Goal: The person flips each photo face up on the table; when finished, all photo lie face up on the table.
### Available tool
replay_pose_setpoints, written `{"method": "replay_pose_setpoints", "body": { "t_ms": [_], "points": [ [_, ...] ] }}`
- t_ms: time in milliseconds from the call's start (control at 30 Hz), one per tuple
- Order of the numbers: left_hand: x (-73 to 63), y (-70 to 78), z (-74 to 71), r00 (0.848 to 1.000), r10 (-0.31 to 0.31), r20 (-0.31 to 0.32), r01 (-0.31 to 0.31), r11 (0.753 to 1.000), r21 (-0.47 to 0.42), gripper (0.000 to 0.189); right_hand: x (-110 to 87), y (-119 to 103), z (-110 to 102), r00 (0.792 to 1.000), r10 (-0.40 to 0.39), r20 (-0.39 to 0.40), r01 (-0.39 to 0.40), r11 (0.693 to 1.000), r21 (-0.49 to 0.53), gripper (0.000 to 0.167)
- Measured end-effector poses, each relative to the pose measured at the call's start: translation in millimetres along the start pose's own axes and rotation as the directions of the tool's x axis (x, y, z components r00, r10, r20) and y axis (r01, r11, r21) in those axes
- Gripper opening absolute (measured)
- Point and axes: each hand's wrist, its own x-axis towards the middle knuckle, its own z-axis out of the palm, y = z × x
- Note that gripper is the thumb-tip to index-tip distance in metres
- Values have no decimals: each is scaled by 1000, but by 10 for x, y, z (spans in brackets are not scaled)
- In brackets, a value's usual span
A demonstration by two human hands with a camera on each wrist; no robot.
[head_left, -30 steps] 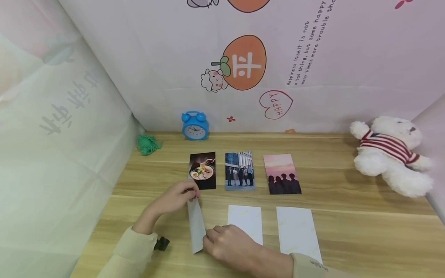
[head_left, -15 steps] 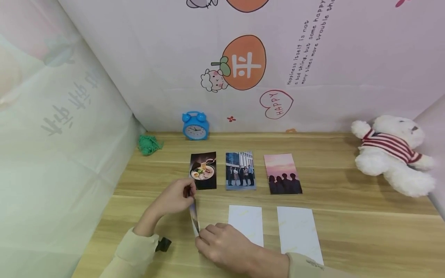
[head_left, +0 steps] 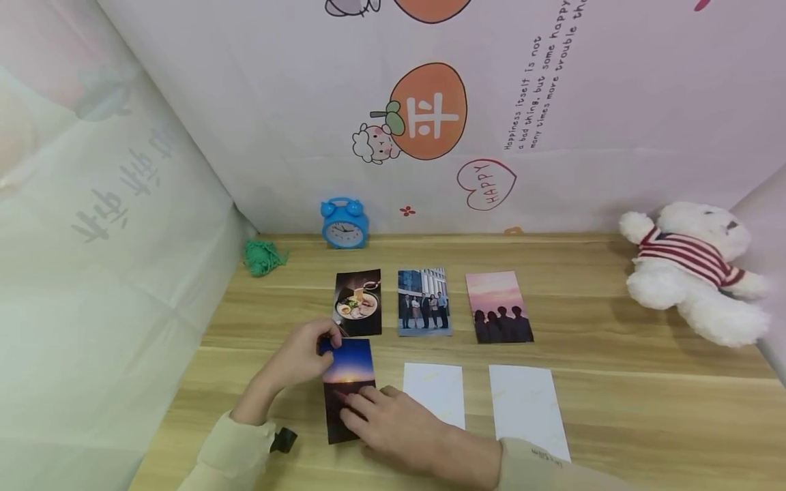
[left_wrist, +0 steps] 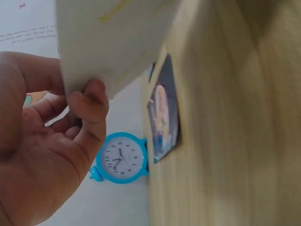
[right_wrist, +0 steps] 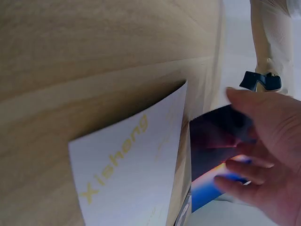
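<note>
A sunset photo (head_left: 348,365), picture side up in the head view, lies beneath both hands at the front left. My left hand (head_left: 301,358) pinches it near its upper left corner; the left wrist view shows thumb and finger gripping the card's white back (left_wrist: 113,42). Over the lower right part of the photo is my right hand (head_left: 399,426), its fingers loosely extended. In the right wrist view those fingers (right_wrist: 242,172) hover over or touch the picture; I cannot tell which. Beside it, a face-down white card (head_left: 434,395) lies close to the right hand.
Behind lie a ramen photo (head_left: 357,303), a group photo (head_left: 424,302) and a pink-sky photo (head_left: 500,307). Another white card (head_left: 529,409) is at right. A blue alarm clock (head_left: 345,224), green yarn (head_left: 263,258) and white teddy bear (head_left: 690,269) stand along the back.
The card between my hands has turned over, from its white back through standing on edge to its sunset picture facing up. My right hand's fingers have loosened from its edge.
</note>
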Motion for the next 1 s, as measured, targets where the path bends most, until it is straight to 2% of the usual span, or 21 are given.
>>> {"method": "replay_pose_setpoints", "body": {
  "t_ms": [133, 233, 367, 467, 633, 767, 1000],
  "points": [
    [-19, -100, 57, 996, 52, 72, -54, 998, 25, 28, 16, 14, 58, 994, 48, 102, -45, 999, -31, 70],
    [-16, -148, 124, 991, 79, 104, -85, 994, 61, 33, 34, 20, 110, 989, 63, 134, -56, 997, -55, 75],
    [-37, -180, 217, 990, 63, 130, -76, 992, 99, 37, 48, 24, 140, 979, 59, 197, -51, 998, -43, 70],
    [-66, -216, 256, 988, 48, 145, -68, 988, 137, 39, 65, 32, 150, 963, 66, 262, -63, 998, -19, 69],
    [-88, -275, 282, 982, 100, 160, -133, 968, 213, 41, 108, 94, 161, 932, 92, 352, -108, 994, 26, 68],
    [-111, -317, 289, 975, 113, 190, -157, 958, 238, 56, 126, 134, 163, 920, 88, 383, -118, 991, 57, 67],
    [-138, -357, 309, 968, 61, 244, -128, 955, 269, 76, 136, 164, 175, 916, 89, 392, -124, 990, 65, 68]
  ]
}}
